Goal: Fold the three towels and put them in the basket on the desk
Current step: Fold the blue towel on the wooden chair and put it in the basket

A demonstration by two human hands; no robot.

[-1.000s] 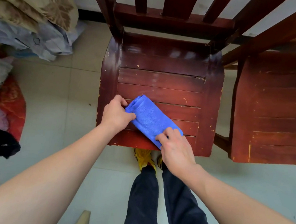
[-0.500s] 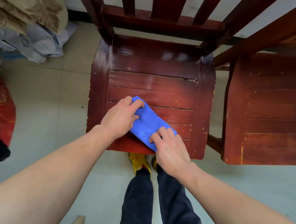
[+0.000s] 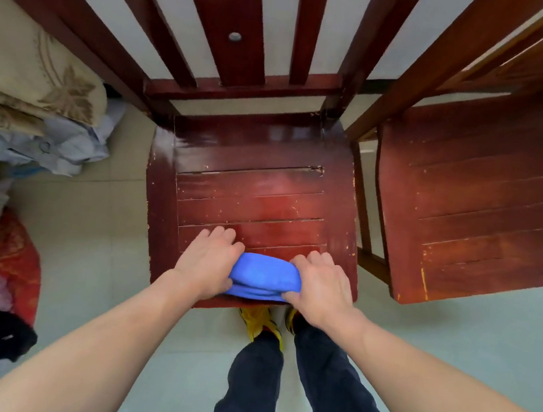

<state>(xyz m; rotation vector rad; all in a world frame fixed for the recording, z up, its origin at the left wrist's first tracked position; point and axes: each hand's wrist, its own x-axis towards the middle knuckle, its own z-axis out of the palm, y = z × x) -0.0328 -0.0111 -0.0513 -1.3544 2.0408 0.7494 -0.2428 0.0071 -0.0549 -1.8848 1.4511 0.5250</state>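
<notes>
A folded blue towel (image 3: 265, 276) is held at the front edge of a dark red wooden chair seat (image 3: 251, 189). My left hand (image 3: 204, 262) grips its left end, thumb underneath and fingers over the top. On the right end, my right hand (image 3: 321, 286) does the same. The towel bulges up between the two hands in thick layers. No basket, desk or other towel is in view.
A second red wooden chair (image 3: 476, 212) stands close on the right. Piled bedding and clothes (image 3: 25, 97) fill the left side, with a red bundle (image 3: 10, 261) and dark cloth below. My legs and yellow shoes (image 3: 261, 322) stand on the pale tiled floor.
The towel lay slanted on the seat with my hands pressing its ends. Both hands now grip the ends, and the towel has turned square and come toward the front edge. My head has moved closer.
</notes>
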